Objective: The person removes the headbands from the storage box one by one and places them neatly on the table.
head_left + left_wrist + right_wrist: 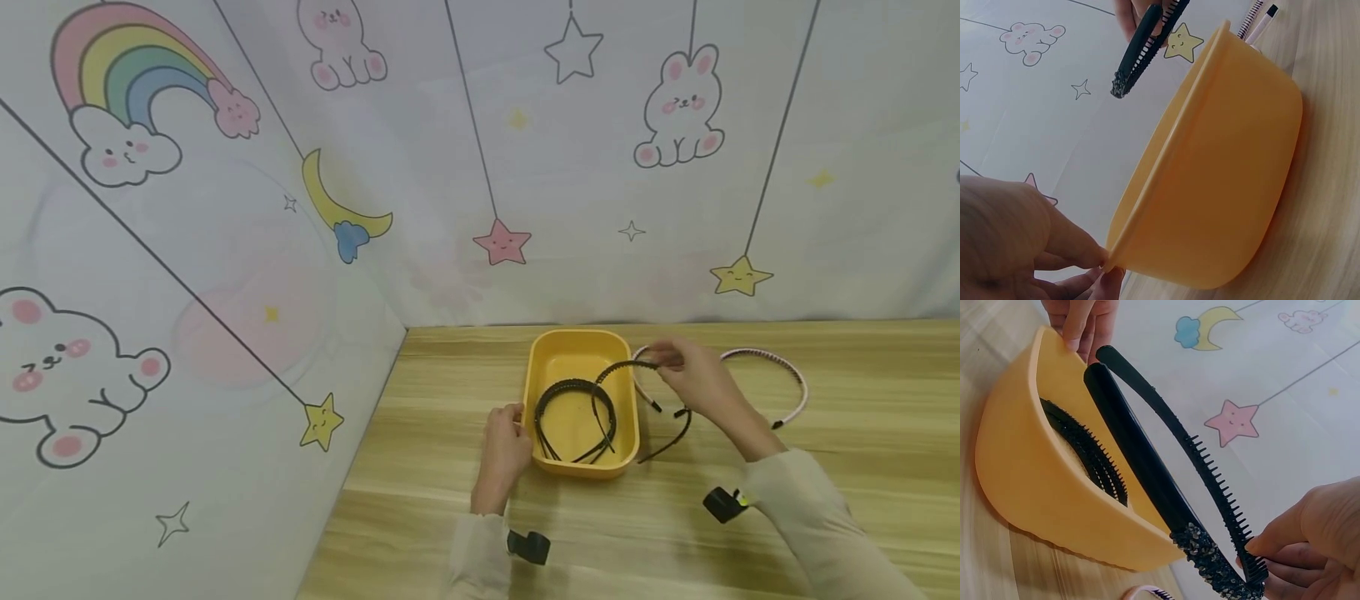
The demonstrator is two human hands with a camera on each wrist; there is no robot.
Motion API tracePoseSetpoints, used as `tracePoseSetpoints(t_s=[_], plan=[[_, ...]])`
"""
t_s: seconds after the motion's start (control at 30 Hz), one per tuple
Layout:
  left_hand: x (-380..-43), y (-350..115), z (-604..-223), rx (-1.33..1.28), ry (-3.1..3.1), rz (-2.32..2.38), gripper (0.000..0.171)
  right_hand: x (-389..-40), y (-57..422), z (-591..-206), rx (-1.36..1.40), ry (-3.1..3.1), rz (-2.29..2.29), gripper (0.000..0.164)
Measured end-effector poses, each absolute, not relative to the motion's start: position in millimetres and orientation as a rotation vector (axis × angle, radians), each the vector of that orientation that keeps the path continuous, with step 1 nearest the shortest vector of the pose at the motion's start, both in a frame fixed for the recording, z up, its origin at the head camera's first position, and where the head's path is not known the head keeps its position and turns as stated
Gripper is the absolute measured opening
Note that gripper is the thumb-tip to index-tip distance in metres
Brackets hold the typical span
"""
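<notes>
2 hands in pinches: left hand (506,448) on a yellow bin (1222,169), right hand (699,377) on a toothed black headband (1135,450).

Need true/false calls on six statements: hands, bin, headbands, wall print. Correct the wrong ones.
1. The left hand grips the bin by its rim. True.
2. The right hand holds nothing. False: it holds a black headband.
3. That headband has teeth. True.
4. The bin is empty. False: other black headbands lie in it.
5. A pink headband lies on the table, outside the bin. True.
6. The rainbow is at the head view's right. False: upper left.
</notes>
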State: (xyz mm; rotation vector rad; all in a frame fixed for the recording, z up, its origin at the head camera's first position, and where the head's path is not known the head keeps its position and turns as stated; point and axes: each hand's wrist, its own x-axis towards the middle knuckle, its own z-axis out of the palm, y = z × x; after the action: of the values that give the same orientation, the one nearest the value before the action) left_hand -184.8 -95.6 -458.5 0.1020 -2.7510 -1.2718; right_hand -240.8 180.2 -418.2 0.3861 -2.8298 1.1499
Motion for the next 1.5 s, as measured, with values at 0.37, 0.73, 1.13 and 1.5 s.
tracePoseSetpoints(t_s=[0.37, 0.73, 1.13, 1.5], plan=[[-185, -96, -459, 0.112, -2.767, -1.266, 0.038, -231, 199, -424, 0.354, -2.828, 1.144, 0.038], [-186, -97, -461, 0.115, -2.764, -1.270, 0.038, -228, 210, -429, 0.336, -2.810, 1.118, 0.038], [-186, -96, -461, 0.122, -2.766, -1.282, 0.038, -221, 225, -438, 0.309, -2.807, 1.064, 0.035], [-187, -96, -461, 0.142, -2.771, -1.310, 0.039, -217, 231, -450, 0.315, -2.819, 1.075, 0.032]])
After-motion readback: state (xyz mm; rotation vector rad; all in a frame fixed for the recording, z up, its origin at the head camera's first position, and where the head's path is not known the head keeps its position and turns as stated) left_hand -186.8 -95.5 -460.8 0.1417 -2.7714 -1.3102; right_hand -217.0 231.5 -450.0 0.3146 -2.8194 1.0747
